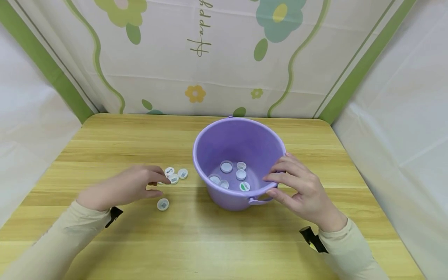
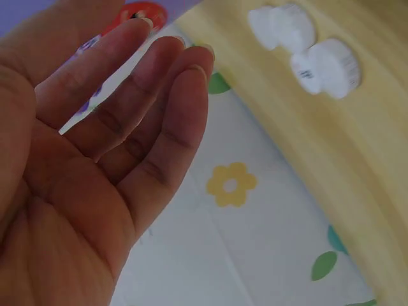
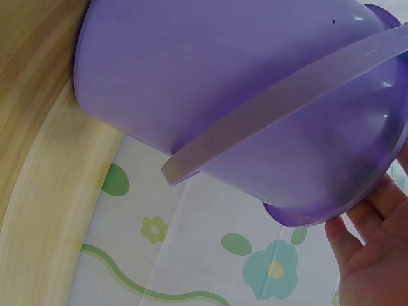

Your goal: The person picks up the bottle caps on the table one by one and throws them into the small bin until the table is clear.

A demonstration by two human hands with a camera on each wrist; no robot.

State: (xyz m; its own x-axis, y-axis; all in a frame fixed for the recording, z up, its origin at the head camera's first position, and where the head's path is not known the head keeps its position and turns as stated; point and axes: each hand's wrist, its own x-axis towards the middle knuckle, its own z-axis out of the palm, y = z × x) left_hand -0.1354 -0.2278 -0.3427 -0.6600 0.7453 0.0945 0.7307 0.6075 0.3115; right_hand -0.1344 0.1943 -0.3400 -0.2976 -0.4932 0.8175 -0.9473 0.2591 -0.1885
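The right hand (image 1: pixel 304 190) grips the rim of a purple bucket (image 1: pixel 224 200) at about 4 o'clock, fingers over the inside and thumb outside; the left hand (image 1: pixel 134 182), its fingers loosely bent, holds nothing that shows and reaches over a cluster of white caps (image 1: pixel 182 174) at the bucket's 9 o'clock. The bucket stands on the wooden table (image 1: pixel 224 249) with its mouth facing up and its long axis roughly upright — smooth, glossy plastic, wider at the top, its handle (image 3: pixel 287 97) slanting across the outer wall. Six more white caps lie on its floor, the one toward 5 o'clock bearing a green mark (image 1: pixel 244 186). The clustered caps are small, round discs, some printed with dark marks; a lone cap (image 1: pixel 162 204) rests at their 7 o'clock. At 12 o'clock, beyond the table, hangs a flowered cloth (image 1: pixel 231 66).
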